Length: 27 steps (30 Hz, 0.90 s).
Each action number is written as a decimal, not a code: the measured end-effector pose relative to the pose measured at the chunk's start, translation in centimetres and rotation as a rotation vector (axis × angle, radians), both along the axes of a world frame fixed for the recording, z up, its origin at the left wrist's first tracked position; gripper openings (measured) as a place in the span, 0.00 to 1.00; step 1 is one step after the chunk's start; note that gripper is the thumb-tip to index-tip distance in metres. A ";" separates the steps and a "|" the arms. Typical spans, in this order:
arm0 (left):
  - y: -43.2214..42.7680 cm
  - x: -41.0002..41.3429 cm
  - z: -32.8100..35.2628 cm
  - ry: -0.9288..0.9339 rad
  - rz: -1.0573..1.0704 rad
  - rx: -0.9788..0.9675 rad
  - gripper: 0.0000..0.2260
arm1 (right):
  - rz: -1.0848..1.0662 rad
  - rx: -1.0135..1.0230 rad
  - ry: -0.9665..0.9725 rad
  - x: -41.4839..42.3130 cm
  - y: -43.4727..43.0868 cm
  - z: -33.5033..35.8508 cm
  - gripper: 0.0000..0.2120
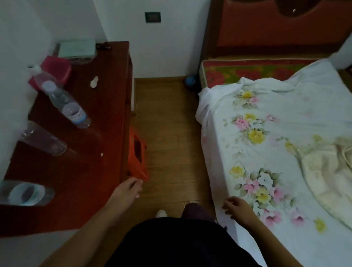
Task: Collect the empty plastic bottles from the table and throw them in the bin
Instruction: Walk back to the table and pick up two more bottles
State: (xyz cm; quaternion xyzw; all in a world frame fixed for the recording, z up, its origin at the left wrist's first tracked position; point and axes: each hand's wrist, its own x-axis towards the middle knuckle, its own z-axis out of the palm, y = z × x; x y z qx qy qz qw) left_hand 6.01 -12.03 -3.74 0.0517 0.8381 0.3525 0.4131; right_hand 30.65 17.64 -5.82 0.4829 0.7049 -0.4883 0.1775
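Observation:
Three clear plastic bottles stand on the dark red wooden table (91, 130) at the left. The far bottle (62, 99) has a blue-white label, the middle bottle (43, 138) is plain, and the near bottle (24, 194) carries a pale blue label. My left hand (128, 188) hangs by the table's front right corner, fingers loosely curled and holding nothing. Down at the bed's near edge my right hand (237, 210) hovers, fingers apart and empty. No bin shows in this view.
A pink box (55, 69), a green packet (76, 48) and a crumpled tissue (94, 82) lie at the table's far end. An orange plastic stool (138, 156) stands beside the table. A bed (280, 147) with a floral sheet fills the right. Wooden floor runs between.

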 end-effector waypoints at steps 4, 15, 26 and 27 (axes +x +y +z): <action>3.4 -4.9 0.2 0.027 0.026 0.016 0.11 | 0.045 -0.012 -0.008 -4.7 3.4 -0.6 0.10; 1.0 -8.5 0.9 0.117 0.690 -0.047 0.08 | 0.580 -0.144 0.036 -31.8 8.2 2.4 0.04; -8.2 -2.8 3.0 0.316 1.361 -0.114 0.12 | 1.114 -0.133 0.306 -50.1 -8.5 6.4 0.11; -9.0 -2.9 3.2 0.330 1.391 -0.119 0.14 | 1.137 -0.126 0.338 -50.7 -10.0 6.8 0.12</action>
